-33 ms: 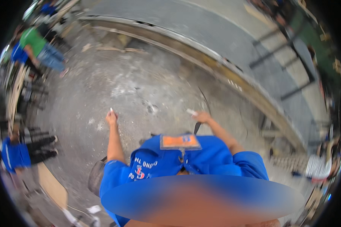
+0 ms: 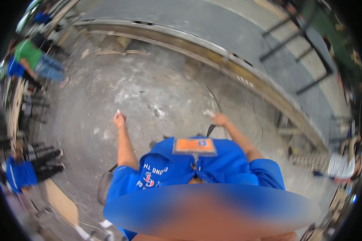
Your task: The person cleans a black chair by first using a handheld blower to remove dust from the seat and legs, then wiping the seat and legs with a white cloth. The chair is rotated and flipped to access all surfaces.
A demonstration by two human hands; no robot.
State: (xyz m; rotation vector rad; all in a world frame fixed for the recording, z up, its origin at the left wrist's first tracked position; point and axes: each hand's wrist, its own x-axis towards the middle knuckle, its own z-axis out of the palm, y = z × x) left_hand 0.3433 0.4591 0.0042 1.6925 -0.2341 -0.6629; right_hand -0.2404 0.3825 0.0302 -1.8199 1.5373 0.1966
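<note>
- Left hand (image 2: 119,119), at nine o'clock from mid-view: fingers curled in, pinching a small white piece; exact finger placing too small to tell.
- White piece (image 2: 118,111): at the left hand's upper end, tip pointing to twelve o'clock, long axis running twelve to six.
- Right hand (image 2: 220,119), at three o'clock, near mid-view: fingers drawn together on a pale piece; individual fingers blurred.
- Pale piece (image 2: 208,113): outline blurred; free end toward ten o'clock, long axis roughly ten to four.
- Dark strap (image 2: 210,129): just beside the right hand, at its seven o'clock.
- Dark cord (image 2: 214,97): on the concrete floor (image 2: 157,88), beyond the right hand toward twelve.
- Grey-topped platform (image 2: 181,20): sweeping from eleven to four o'clock.
- Dark frame (image 2: 279,46): at one to two o'clock.
- Co-worker in green top (image 2: 28,54): at ten o'clock.
</note>
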